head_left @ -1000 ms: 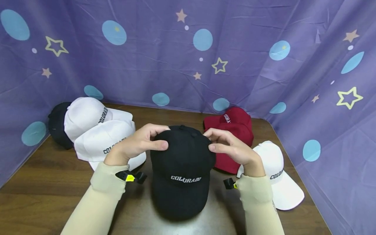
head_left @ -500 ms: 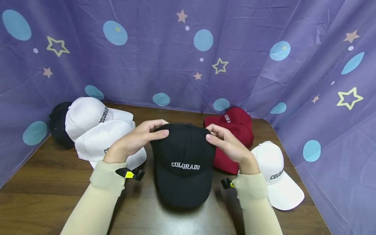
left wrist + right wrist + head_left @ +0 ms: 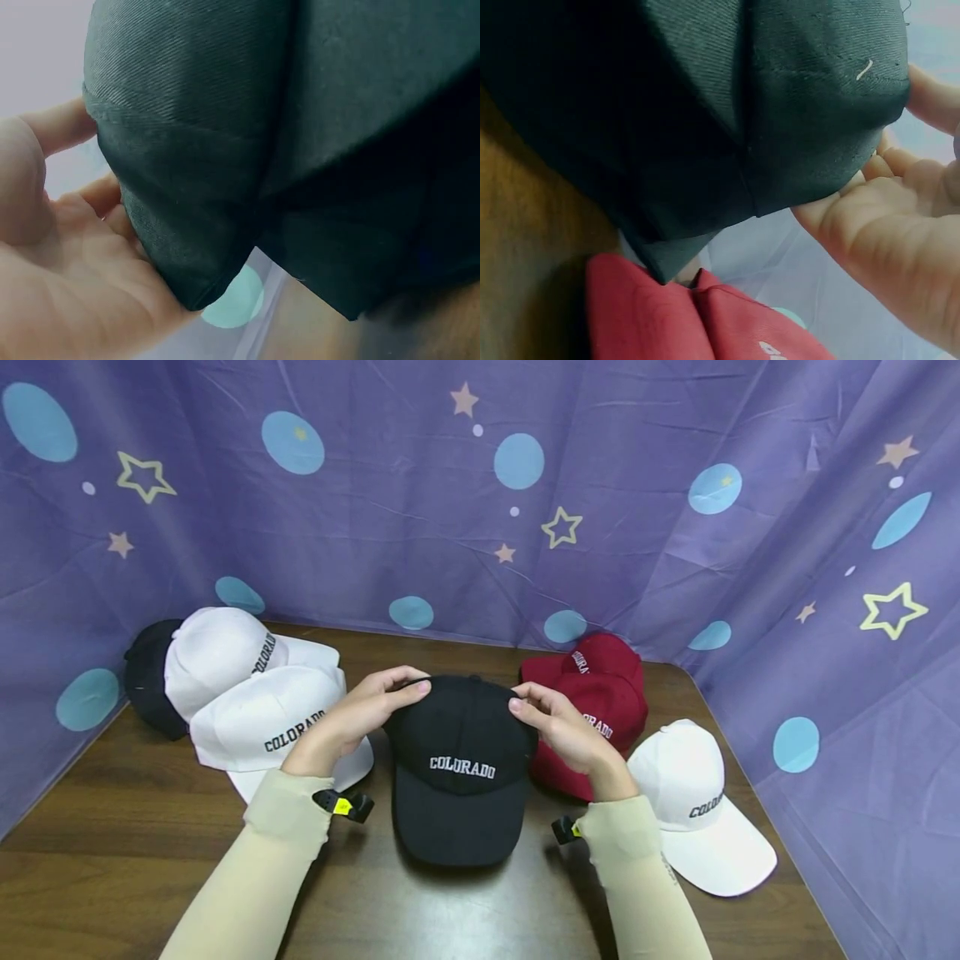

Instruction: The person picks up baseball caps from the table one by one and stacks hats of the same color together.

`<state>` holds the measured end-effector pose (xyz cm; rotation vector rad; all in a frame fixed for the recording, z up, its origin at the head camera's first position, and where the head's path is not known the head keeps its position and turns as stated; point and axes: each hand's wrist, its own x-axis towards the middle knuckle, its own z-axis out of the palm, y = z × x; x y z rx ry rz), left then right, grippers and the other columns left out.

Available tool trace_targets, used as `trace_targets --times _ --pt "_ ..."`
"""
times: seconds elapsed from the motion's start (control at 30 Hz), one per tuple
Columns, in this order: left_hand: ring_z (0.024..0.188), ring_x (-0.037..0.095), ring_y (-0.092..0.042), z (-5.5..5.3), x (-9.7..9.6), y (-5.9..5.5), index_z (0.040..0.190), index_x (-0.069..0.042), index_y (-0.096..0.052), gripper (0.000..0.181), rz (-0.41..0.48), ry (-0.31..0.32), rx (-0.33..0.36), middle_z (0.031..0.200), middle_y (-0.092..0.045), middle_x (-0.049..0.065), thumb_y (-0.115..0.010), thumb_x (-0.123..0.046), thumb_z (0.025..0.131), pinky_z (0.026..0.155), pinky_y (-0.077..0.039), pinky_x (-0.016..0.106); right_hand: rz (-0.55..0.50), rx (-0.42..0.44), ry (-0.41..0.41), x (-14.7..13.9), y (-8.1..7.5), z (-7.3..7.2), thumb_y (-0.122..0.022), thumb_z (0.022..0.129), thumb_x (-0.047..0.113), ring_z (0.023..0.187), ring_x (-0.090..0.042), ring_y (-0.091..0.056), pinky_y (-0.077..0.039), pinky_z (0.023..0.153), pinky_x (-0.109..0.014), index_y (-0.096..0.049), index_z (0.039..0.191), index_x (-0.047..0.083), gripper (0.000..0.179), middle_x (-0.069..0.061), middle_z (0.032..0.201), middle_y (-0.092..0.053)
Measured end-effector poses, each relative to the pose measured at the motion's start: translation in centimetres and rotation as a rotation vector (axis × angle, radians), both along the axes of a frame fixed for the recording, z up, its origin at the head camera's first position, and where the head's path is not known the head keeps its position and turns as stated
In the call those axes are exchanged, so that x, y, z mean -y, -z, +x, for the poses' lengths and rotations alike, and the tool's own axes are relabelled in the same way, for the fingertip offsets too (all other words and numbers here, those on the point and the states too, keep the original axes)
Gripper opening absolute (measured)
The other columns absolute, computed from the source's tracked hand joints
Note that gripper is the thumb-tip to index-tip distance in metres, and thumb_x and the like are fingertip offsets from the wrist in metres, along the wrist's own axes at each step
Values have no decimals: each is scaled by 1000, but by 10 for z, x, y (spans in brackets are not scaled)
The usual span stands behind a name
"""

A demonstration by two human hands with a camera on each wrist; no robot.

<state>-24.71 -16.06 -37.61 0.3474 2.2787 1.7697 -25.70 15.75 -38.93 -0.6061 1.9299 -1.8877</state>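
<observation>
A black baseball cap [image 3: 461, 810] with white COLORADO lettering is held upright at the middle of the table, its brim toward me. My left hand [image 3: 375, 706] grips the upper left of its crown, thumb in front and fingers behind. On the other side my right hand [image 3: 558, 727] grips the upper right in the same way. In the left wrist view the black cloth [image 3: 180, 150] lies between thumb and fingers. The right wrist view shows the crown [image 3: 817, 135] pinched likewise, with part of the fingers hidden behind it.
White caps [image 3: 258, 710] overlap at the left, with a black cap [image 3: 153, 681] behind them. Red caps [image 3: 607, 693] sit at the back right, and another white cap [image 3: 686, 777] lies near the right edge. A purple patterned curtain [image 3: 450, 568] surrounds the wooden table [image 3: 112, 860].
The black cap has tipped so its front faces me more, its brim rising away from the near edge. Most recently the cap and my right hand have shifted slightly left.
</observation>
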Motion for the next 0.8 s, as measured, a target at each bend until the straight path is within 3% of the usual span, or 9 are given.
trace_targets --times 0.27,0.5,0.67,0.8 --pt "134 30 -53 -3 -1 10 141 -9 -62 44 -78 -57 -17 146 -58 14 -59 -39 109 112 -39 46 28 43 1 4 8 -5 -55 110 14 95 -17 -70 -59 88 -33 -56 131 1 24 -4 106 -67" --pt "123 30 -55 -4 -1 15 140 -10 -62 42 -145 -82 -54 138 -60 15 -60 -39 109 104 -42 44 77 41 28 5 14 -7 -57 109 14 99 -17 -69 -57 91 -31 -55 133 -1 28 -4 109 -67" --pt "121 30 -55 -5 -2 16 141 -12 -61 45 -172 -77 -64 136 -60 14 -60 -43 109 102 -43 44 110 28 67 4 18 -9 -60 108 15 101 -18 -68 -56 93 -31 -56 136 -1 33 -6 112 -66" --pt "126 30 -53 -4 -1 16 145 -14 -59 51 -173 -48 -82 143 -58 14 -67 -45 105 106 -42 46 139 -4 101 2 18 -9 -62 107 16 102 -18 -66 -54 96 -31 -58 139 -1 36 -6 116 -65"
